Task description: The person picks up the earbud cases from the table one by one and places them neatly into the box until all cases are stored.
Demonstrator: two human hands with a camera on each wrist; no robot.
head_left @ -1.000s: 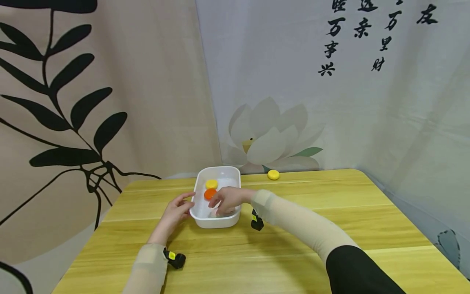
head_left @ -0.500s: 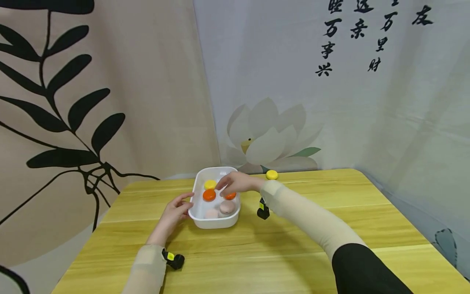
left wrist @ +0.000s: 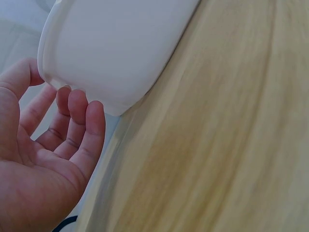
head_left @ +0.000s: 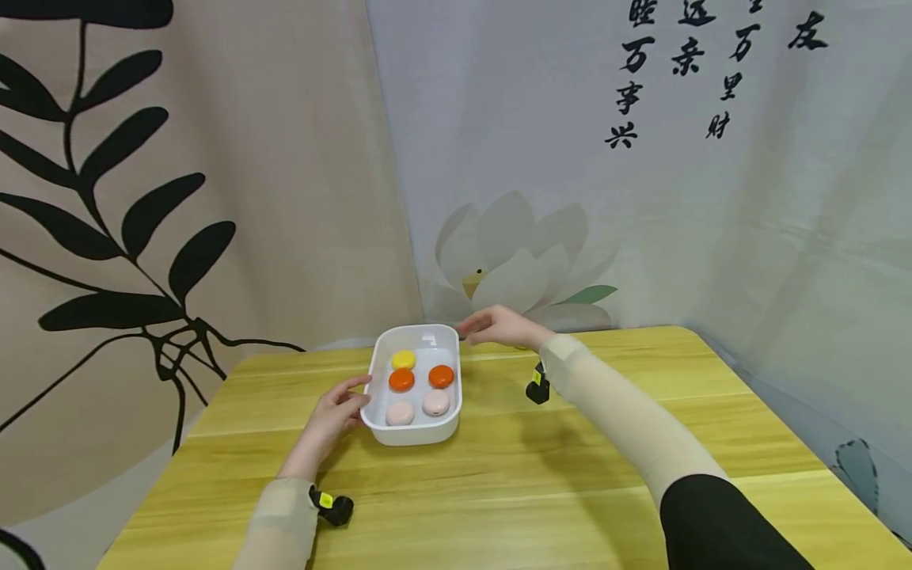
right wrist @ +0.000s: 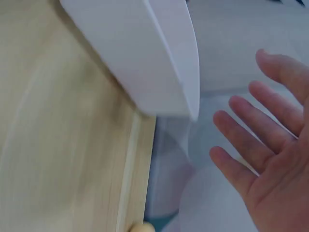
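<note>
A white plastic box (head_left: 411, 435) stands on the table in the head view. Inside lie round, macaron-like pieces: one yellow (head_left: 403, 359), two orange (head_left: 401, 380) and two pale pink (head_left: 400, 413). My left hand (head_left: 339, 409) holds the box's left side, the thumb at the rim and several fingertips against the outer wall (left wrist: 116, 48). Beyond the far right corner my right hand (head_left: 502, 327) hovers with fingers apart, holding nothing. Low in the right wrist view, a small part of a yellowish round piece (right wrist: 142, 227) shows at the table's back edge.
The wood-grain table (head_left: 570, 475) ends just behind the box. A fabric backdrop (head_left: 321, 198) with printed leaves, a lotus and black characters hangs beyond it. Black wrist cameras (head_left: 333, 507) are strapped to both wrists.
My right hand has lifted from the pink pieces, crossed the orange one and moved out past the box's far right corner, now covering the yellow piece on the table. The left hand stays.
</note>
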